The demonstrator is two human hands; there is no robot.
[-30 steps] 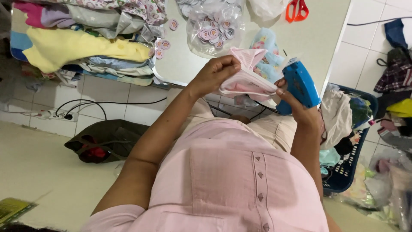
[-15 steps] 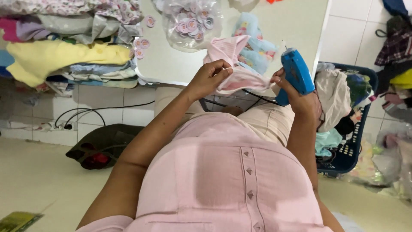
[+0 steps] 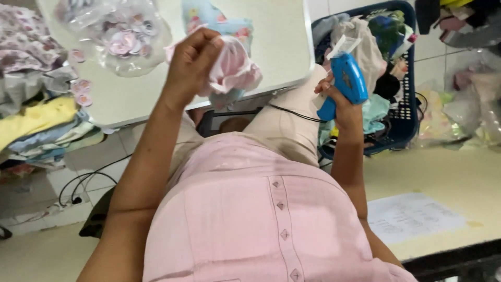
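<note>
My left hand (image 3: 190,65) is closed around a small pink garment (image 3: 232,70), held above the front edge of the white table (image 3: 271,47). Off the table's right side, my right hand (image 3: 339,102) grips a blue tagging gun (image 3: 345,83) with its nose pointing up. The gun is apart from the pink garment. A light blue patterned garment (image 3: 206,15) lies on the table behind the pink one. My pink shirt (image 3: 250,209) fills the lower middle of the view.
A clear plastic bag of round fabric flowers (image 3: 117,34) lies on the table. Folded clothes (image 3: 36,115) are stacked at left. A dark blue laundry basket (image 3: 404,112) full of clothes stands at right. A printed paper sheet (image 3: 412,216) lies on the floor. Black cables (image 3: 86,183) run below the table.
My right hand has pulled the blue tagging gun away to the right, off the pink garment. My left hand keeps the garment. The view has shifted to the right.
</note>
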